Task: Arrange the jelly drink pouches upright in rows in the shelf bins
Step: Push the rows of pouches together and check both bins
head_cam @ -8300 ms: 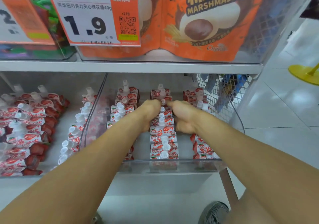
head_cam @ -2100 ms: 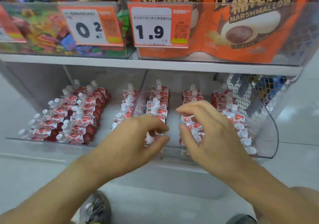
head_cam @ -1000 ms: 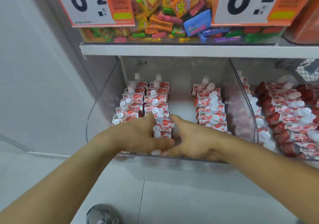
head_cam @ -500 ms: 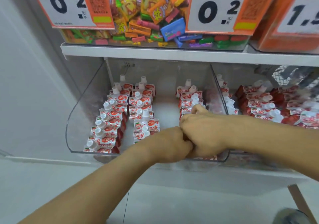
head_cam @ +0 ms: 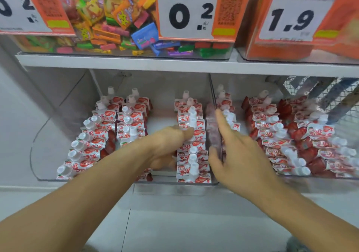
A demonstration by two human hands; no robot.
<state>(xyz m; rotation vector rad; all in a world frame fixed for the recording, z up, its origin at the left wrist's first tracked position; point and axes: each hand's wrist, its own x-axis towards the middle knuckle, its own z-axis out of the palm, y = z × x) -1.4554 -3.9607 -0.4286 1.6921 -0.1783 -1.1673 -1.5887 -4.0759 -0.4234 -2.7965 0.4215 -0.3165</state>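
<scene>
Red-and-white jelly drink pouches with white caps stand in three rows in the clear left bin (head_cam: 43,154): a left row (head_cam: 87,144), a middle row (head_cam: 130,119) and a right row (head_cam: 192,119). My left hand (head_cam: 165,146) lies against the left side of the right row, thumb on a pouch, its other fingers loosely curled. My right hand (head_cam: 239,154) hovers open with fingers spread at the clear divider (head_cam: 213,131). The right bin (head_cam: 330,178) holds more pouches (head_cam: 291,135), one row upright by the divider and the rest lying jumbled.
A white shelf board (head_cam: 136,63) sits just above the bins, carrying a clear candy bin (head_cam: 116,18) with price tags and an orange marshmallow display (head_cam: 291,49). A wire mesh panel (head_cam: 330,96) stands behind the right bin. White floor lies below.
Half a second ago both hands gripped the front of the right row together. My right hand has since let go, opened and moved right to the divider; my left hand has loosened.
</scene>
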